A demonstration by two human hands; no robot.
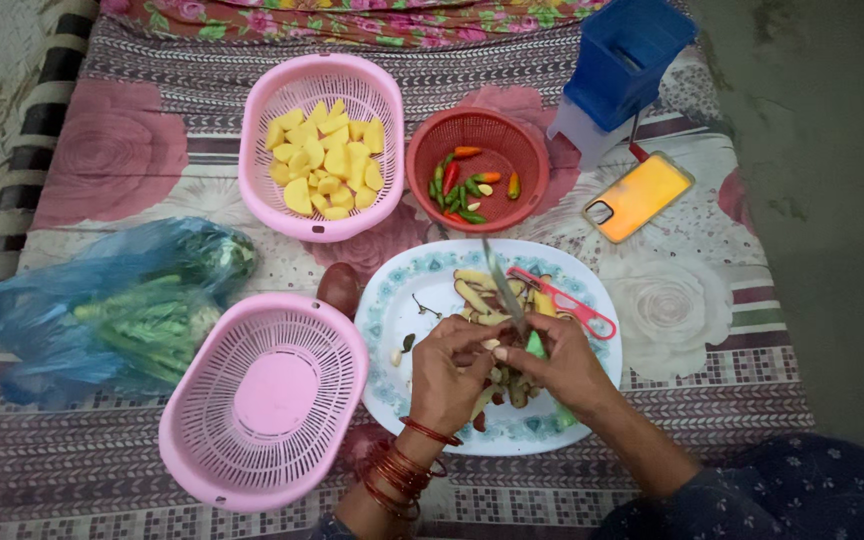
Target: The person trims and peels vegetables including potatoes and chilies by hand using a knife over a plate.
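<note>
Over the oval plate (392, 300) of peelings, the right hand (562, 365) grips a green-handled knife (507, 290); the left hand (449, 370) pinches something small, too hidden to name. Cut potato pieces (327, 160) already fill one pink basket (257, 170); the nearer pink basket (202, 440) holds nothing yet.

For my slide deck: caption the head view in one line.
Both hands, left hand and right hand with knife, work over a peel-strewn oval plate beside pink baskets.

head view | looks steeply down | close over plate (592, 290) and baskets
</note>
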